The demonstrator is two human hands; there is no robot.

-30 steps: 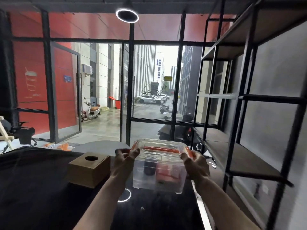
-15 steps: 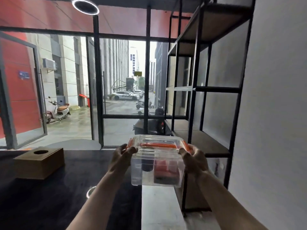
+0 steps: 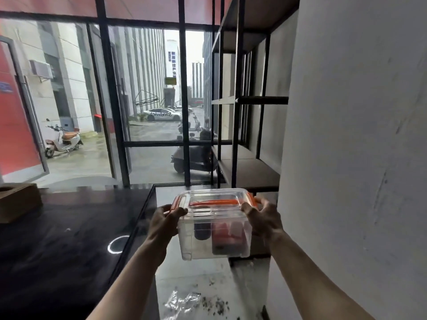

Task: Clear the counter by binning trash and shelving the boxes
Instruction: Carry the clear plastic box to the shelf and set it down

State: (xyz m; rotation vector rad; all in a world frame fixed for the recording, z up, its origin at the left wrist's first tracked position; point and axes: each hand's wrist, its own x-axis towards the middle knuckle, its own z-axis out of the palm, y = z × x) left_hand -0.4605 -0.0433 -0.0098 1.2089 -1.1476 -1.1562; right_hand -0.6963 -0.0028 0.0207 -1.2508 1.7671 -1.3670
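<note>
Both hands grip a clear plastic box [image 3: 215, 227] with an orange handle and orange clips, the left hand [image 3: 165, 224] clasped on its left end and the right hand [image 3: 263, 219] on its right end, holding it in the air past the right edge of the black counter [image 3: 69, 239]. The box hangs above the floor, in front of the black metal shelf [image 3: 249, 172] against the wall, with dark and red things inside it. A brown cardboard box [image 3: 17, 202] sits at the counter's far left.

Both arms outstretched; left grip [image 3: 165, 221], right grip [image 3: 263, 219] clamped, facing inward.
</note>
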